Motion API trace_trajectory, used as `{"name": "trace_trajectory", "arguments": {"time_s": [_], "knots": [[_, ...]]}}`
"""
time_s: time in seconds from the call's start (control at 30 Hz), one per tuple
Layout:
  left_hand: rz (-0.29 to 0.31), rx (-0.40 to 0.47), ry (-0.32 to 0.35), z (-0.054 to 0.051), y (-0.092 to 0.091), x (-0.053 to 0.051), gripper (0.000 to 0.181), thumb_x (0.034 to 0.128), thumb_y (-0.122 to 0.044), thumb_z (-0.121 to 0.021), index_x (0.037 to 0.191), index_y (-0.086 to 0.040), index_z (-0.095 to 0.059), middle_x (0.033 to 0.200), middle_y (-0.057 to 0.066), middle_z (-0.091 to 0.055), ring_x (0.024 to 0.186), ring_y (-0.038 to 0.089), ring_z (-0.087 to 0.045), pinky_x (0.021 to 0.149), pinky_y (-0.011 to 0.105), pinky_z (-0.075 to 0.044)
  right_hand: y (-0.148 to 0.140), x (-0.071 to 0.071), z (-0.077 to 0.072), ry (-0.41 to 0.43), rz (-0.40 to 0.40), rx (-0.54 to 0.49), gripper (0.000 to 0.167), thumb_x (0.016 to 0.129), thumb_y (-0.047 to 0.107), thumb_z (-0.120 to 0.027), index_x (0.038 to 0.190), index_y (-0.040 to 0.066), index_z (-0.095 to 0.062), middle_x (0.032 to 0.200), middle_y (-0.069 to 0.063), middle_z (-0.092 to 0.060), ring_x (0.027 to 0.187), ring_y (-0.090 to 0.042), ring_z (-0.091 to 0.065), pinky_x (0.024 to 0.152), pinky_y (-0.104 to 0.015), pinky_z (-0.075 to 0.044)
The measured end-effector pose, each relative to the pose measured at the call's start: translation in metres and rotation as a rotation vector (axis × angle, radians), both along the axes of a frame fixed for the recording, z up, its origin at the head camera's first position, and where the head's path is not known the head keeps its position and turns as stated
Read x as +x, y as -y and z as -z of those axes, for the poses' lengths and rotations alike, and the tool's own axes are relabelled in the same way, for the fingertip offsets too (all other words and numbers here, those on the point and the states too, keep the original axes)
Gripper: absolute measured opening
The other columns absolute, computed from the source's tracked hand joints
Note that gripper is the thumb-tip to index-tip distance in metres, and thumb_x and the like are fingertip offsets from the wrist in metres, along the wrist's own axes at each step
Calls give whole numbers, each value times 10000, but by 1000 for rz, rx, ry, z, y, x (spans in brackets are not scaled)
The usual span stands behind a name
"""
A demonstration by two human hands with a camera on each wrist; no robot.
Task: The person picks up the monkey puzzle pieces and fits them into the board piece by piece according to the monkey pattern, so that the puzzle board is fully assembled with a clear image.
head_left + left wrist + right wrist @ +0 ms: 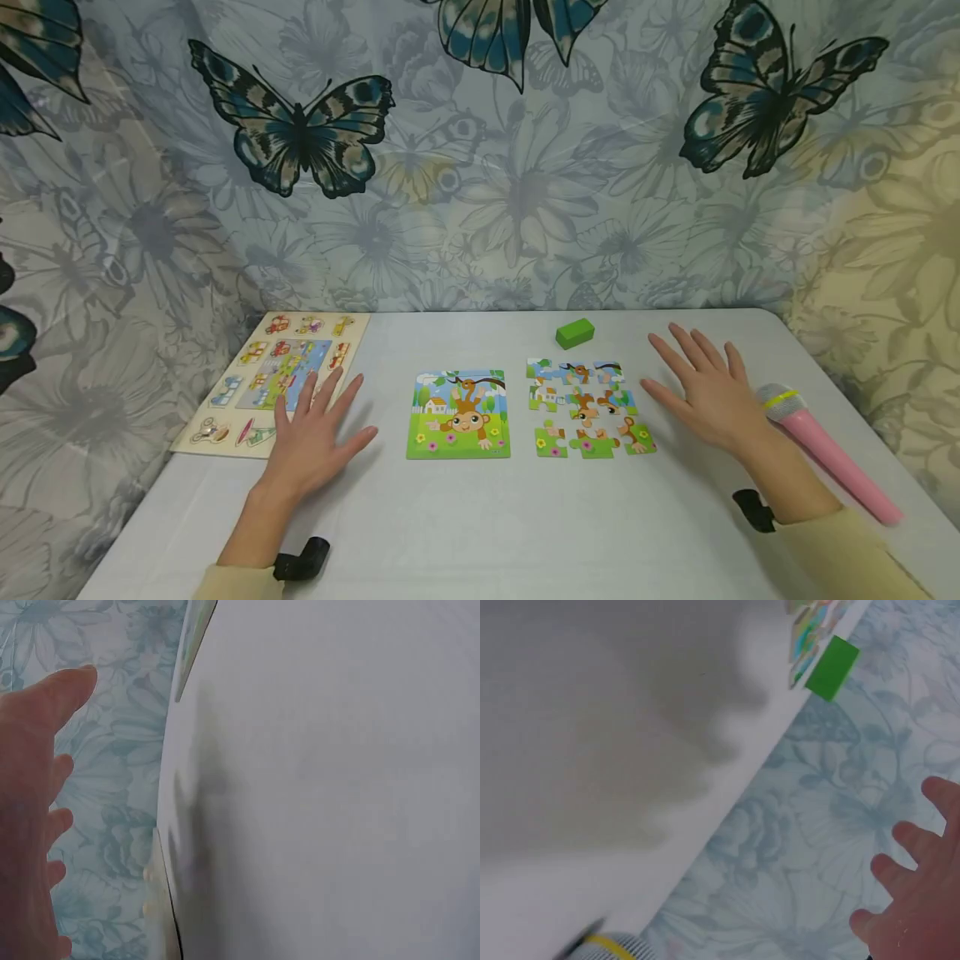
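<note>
My left hand hovers with spread fingers over the near right part of a cream picture board, holding nothing. My right hand is likewise spread and holds nothing, between the puzzle pieces and a pink microphone. In the middle of the table lies a square monkey picture, whole. To its right, several loose jigsaw pieces of a matching monkey scene are laid out in rough rows with gaps. A green block sits behind those pieces; the right wrist view shows this green block too.
The white table ends at a wall of butterfly and flower fabric. Black wrist cameras hang under both wrists. The microphone's grey mesh head lies close beside the right hand.
</note>
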State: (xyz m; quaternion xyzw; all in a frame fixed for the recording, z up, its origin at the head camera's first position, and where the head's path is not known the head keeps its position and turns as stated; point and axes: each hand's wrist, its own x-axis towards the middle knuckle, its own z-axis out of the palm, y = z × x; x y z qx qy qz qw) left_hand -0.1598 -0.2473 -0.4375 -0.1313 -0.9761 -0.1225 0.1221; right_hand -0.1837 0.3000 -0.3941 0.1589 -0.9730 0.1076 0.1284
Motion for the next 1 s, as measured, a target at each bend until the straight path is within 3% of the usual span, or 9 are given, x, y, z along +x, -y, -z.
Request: {"name": "trace_trajectory", "arguments": {"time_s": [0.2,0.37,0.73,1.0], "knots": [[18,65,11,3,-16,-9,804,932,-626,-585,1593,-233,-349,1649,106,-241,1504,414,-113,1063,781,-62,16,-17,-5,-78,-67,-53,681,1005,463,-578,1540,80,-401,1563,-258,-313,1384,-522,-290,1096,-732,-122],[30,122,57,7,-28,-17,823,931,-622,-593,1606,-239,-320,1659,89,-219,1511,400,-106,1109,730,-63,30,-29,-6,-103,-141,-125,660,974,371,-663,1504,43,-448,1515,-280,-370,1322,-541,-369,1055,-712,-234],[162,265,69,17,-45,-30,855,895,-513,-700,1595,-177,-341,1623,122,-302,1487,429,-182,1132,689,-117,66,-53,-2,92,-160,-235,709,988,368,-664,1550,42,-380,1524,-247,-371,1366,-498,-351,1066,-667,-316],[208,293,163,28,-51,-35,926,844,-535,-748,1586,-146,-355,1611,113,-339,1490,408,-206,1160,652,-99,86,-70,3,191,-192,-291,678,998,400,-640,1541,71,-401,1533,-219,-367,1399,-464,-322,1078,-660,-313]]}}
